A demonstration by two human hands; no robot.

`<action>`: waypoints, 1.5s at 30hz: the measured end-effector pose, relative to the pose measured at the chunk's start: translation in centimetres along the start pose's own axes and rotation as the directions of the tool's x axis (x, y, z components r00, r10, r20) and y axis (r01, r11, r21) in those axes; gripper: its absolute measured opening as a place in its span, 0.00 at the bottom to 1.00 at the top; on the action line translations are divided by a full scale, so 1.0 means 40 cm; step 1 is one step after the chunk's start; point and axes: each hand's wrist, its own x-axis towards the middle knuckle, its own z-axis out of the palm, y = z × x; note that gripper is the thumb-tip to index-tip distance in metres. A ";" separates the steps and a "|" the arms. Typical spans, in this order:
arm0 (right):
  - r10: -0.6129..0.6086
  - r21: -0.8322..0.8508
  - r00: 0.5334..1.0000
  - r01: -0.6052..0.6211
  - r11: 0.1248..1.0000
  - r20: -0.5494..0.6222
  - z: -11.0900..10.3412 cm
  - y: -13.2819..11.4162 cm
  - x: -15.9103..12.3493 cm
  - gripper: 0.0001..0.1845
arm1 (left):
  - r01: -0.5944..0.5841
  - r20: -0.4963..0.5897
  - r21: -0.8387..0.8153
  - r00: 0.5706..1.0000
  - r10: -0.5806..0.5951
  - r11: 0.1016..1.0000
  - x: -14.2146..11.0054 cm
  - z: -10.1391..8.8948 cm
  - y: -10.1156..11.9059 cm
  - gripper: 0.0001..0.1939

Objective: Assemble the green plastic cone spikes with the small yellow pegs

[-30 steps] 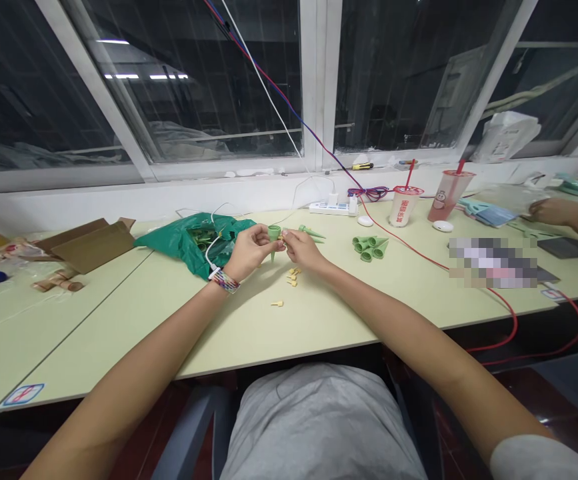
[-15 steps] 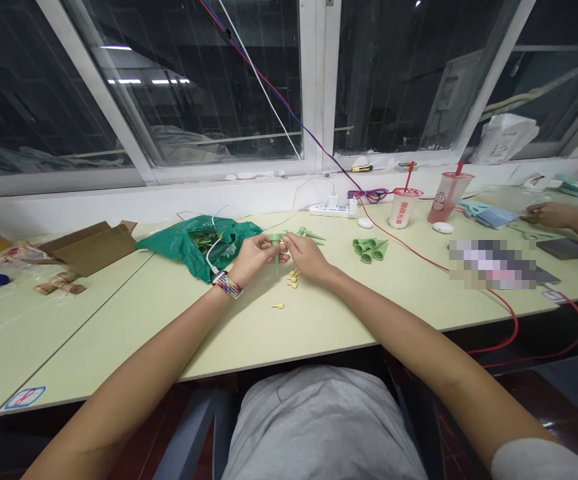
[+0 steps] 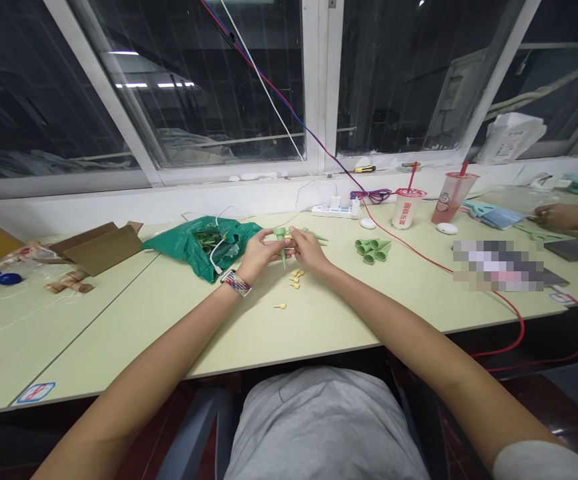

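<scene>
My left hand (image 3: 261,257) is shut around a green plastic cone spike (image 3: 282,244), which points down with its wide end up. My right hand (image 3: 309,251) meets it at the wide end, its fingertips pinching a small yellow plastic piece (image 3: 287,237) against the cone. Several loose yellow pieces (image 3: 295,278) lie on the pale green table (image 3: 249,333) just below my hands, and another (image 3: 279,306) sits nearer the front. Behind my right hand lie more green cones (image 3: 316,235).
A green plastic bag (image 3: 201,243) of parts lies left of my hands, and a group of green cones (image 3: 371,250) lies to the right. Further right are a co-worker's hand (image 3: 553,217), two drink cups (image 3: 403,210), a power strip (image 3: 333,211), and a red cable (image 3: 419,250).
My hands stay together around the cone and shift slightly, with the yellow piece now showing at its wide end. The whole view has drifted a little.
</scene>
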 end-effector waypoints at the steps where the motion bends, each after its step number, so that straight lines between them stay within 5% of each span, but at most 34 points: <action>1: 0.024 0.021 0.999 -0.023 1.000 -0.022 -0.002 0.001 0.001 0.25 | -0.014 -0.015 -0.016 1.000 0.014 1.000 0.001 -0.001 -0.001 0.35; 4: -0.086 -0.143 0.992 0.071 0.987 -0.095 -0.013 0.005 -0.008 0.22 | -0.068 -0.066 -0.032 0.996 0.066 0.997 0.006 -0.011 -0.006 0.36; 8: -0.260 -0.403 0.965 0.248 0.881 0.027 -0.011 0.011 -0.027 0.17 | -0.113 -0.159 -0.018 0.981 0.108 0.993 0.020 -0.024 -0.020 0.34; 15: -0.357 -0.508 0.934 0.319 0.800 0.024 -0.009 0.022 -0.010 0.05 | -0.085 -0.142 -0.014 0.986 0.083 0.996 0.023 -0.027 -0.033 0.32; 21: -0.237 -0.635 0.942 0.034 0.772 -0.237 -0.128 0.072 0.041 0.04 | -0.040 -0.115 -0.013 0.993 0.038 0.999 0.005 -0.030 -0.023 0.26; 26: -0.132 -0.729 0.939 -0.152 0.667 -0.317 -0.198 0.113 0.057 0.06 | -0.032 -0.092 0.004 0.995 0.032 0.999 -0.002 -0.027 -0.017 0.23; 45: -0.021 -0.760 0.944 -0.251 0.599 -0.329 -0.203 0.115 0.062 0.16 | -0.022 -0.072 0.061 0.997 0.026 0.998 0.001 -0.022 -0.026 0.17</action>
